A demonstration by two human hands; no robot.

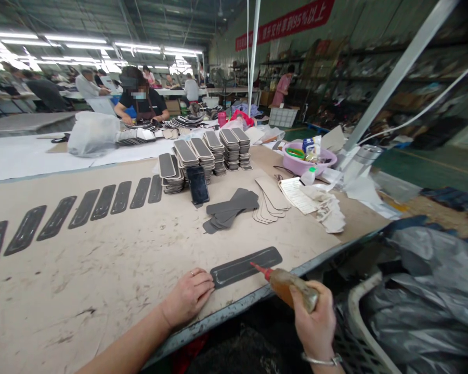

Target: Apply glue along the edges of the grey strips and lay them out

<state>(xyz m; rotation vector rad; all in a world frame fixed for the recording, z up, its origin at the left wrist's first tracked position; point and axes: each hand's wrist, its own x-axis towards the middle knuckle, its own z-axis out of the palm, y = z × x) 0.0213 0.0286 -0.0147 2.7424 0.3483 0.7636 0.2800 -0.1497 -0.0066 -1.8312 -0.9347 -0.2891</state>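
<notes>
A dark grey rounded panel (246,267) lies on the table in front of me, with a shiny glue line running along its edges. My left hand (191,297) is closed at the panel's left end, fingers together, holding it against the table. In my right hand (315,317) is a squeeze glue bottle (292,289), amber inside, with a red nozzle tilted over the panel's right half. Beyond it lie a fanned heap of loose dark grey panels (234,206) and several beige panels (271,202). Glued dark panels (103,201) form a row at the left.
Stacks of panels (206,150) stand behind a phone (198,185). A pink basin (296,165), a notebook (297,195) and crumpled cloth (329,210) lie to the right. A basket (368,322) stands by the table's front edge. A co-worker (140,98) works across the table.
</notes>
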